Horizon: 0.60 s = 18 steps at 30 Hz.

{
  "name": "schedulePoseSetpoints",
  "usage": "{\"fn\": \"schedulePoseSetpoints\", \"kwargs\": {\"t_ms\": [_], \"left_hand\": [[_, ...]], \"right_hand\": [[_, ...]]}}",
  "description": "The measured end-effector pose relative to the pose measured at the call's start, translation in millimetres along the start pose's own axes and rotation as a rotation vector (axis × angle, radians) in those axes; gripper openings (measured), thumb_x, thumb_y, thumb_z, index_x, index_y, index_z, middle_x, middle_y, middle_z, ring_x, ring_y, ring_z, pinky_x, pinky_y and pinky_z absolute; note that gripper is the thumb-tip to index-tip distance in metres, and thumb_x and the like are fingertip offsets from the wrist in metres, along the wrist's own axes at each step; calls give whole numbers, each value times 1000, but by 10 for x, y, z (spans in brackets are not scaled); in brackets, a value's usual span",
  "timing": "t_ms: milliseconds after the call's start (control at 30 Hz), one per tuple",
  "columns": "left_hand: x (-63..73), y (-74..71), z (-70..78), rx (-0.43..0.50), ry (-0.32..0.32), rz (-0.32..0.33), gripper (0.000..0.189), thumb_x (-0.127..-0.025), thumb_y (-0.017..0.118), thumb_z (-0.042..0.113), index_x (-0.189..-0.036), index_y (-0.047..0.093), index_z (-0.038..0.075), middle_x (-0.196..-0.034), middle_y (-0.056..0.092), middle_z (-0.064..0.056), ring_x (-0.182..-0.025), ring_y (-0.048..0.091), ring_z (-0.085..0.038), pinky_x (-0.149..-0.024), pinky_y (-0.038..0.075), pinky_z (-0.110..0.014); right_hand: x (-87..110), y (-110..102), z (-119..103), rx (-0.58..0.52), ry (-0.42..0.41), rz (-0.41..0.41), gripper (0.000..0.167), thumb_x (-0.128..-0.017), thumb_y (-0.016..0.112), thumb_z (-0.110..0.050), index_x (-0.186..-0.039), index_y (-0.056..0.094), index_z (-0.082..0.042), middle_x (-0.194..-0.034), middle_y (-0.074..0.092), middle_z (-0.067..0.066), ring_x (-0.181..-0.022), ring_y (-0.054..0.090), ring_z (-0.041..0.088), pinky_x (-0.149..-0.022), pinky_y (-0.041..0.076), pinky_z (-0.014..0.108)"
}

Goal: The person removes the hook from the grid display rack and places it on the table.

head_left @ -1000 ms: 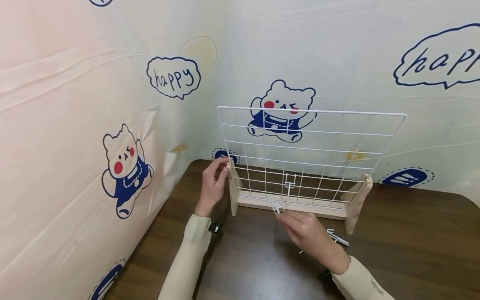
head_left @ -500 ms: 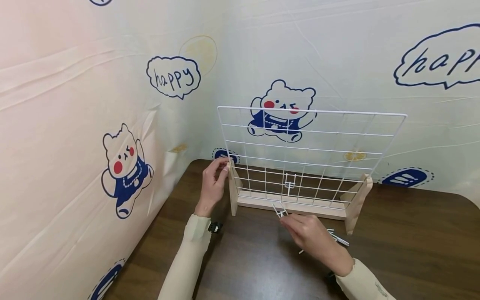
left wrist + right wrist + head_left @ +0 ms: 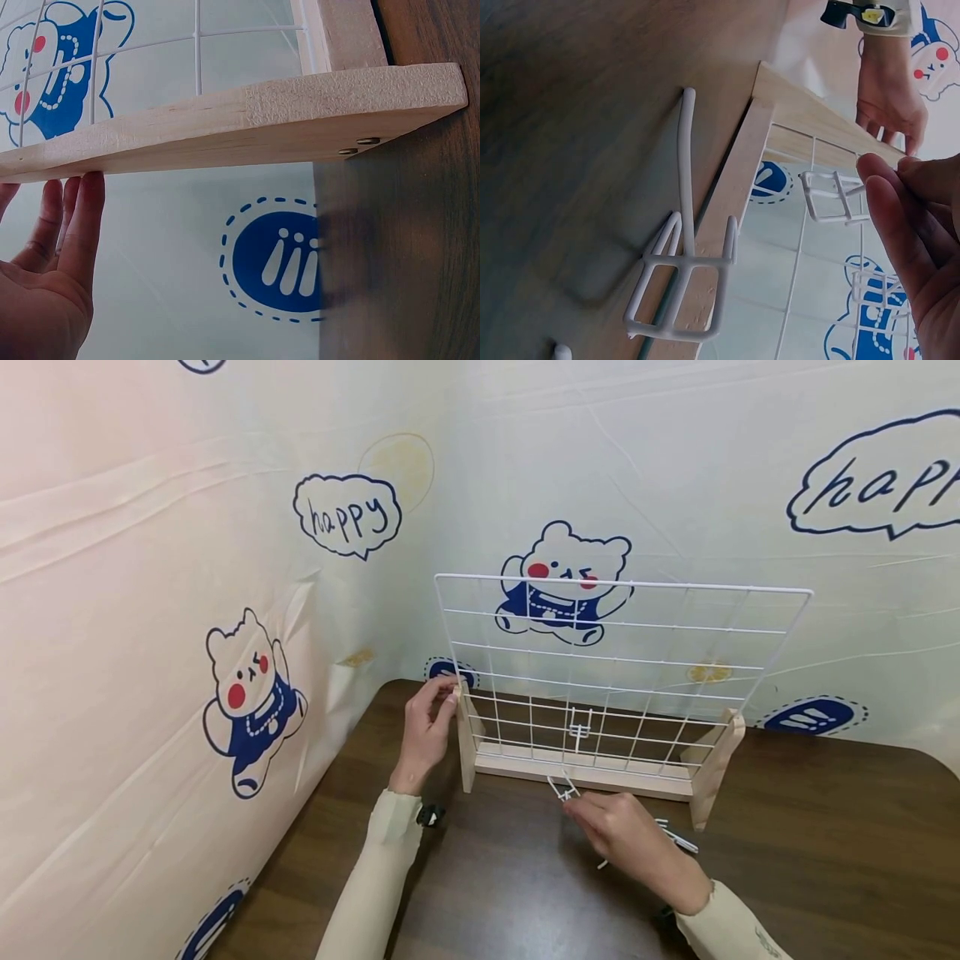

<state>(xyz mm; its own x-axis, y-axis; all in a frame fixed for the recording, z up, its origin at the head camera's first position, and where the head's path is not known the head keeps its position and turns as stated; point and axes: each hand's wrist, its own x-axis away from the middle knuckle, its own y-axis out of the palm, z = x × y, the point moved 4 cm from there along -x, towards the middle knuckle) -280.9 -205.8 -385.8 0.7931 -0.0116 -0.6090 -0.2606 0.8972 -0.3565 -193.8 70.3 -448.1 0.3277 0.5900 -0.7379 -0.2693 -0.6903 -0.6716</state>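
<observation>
Screws (image 3: 367, 141) low on the stand (image 3: 300, 101) in your L wrist view, out of sight in head view, your L hand (image 3: 425, 739) touching stand w/ straightish fingers, hook (image 3: 567, 793) pinched at your R hand (image 3: 615, 827)'s fingertips, prongs jutting past them nr rack (image 3: 625, 582) bottom, held end covered, loose hooks (image 3: 678, 839) part-hidden behind R hand

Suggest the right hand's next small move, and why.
Probably raise the held hook in the right hand toward a bar of the wire grid and try seating its prongs. They point toward the grid but don't appear hooked on it, a second hook already hangs there, and the left hand touches the wooden side panel.
</observation>
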Motion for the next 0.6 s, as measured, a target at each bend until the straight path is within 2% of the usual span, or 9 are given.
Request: {"fn": "schedulePoseSetpoints", "kwargs": {"t_ms": [200,400,533,600], "left_hand": [[6,-3,-4,-3,-4,1,24,-100,54,-4,-118,68,-11,-106,71,-28,-93,62,-26,-82,45,-10],[0,3,-12,7,-5,-3,24,-100,54,-5,-118,68,-11,-107,71,-28,-95,62,-27,-84,45,-10],[-4,4,-17,9,-5,-5,24,-100,54,-5,-119,68,-11,-108,71,-28,-95,62,-28,-85,45,-9],[-5,2,-18,6,-4,-4,24,-100,54,-5,-119,68,-11,-108,71,-28,-95,63,-28,-85,45,-9]], "right_hand": [[25,15,12,-12,9,-25,42,-112,41,-23,-95,75,-5,-79,73,-2,-58,63,2,-57,52,12],[61,38,32,-29,30,-68,25,-107,55,-13,-96,75,-5,-79,74,-2,-62,66,3,-59,54,15],[77,56,44,-27,43,-95,10,-97,65,-3,-96,75,-6,-78,72,-2,-61,64,1,-57,52,15],[78,64,51,-21,48,-109,12,-89,71,2,-96,75,-7,-78,72,-3,-61,63,1,-56,52,15]]}}
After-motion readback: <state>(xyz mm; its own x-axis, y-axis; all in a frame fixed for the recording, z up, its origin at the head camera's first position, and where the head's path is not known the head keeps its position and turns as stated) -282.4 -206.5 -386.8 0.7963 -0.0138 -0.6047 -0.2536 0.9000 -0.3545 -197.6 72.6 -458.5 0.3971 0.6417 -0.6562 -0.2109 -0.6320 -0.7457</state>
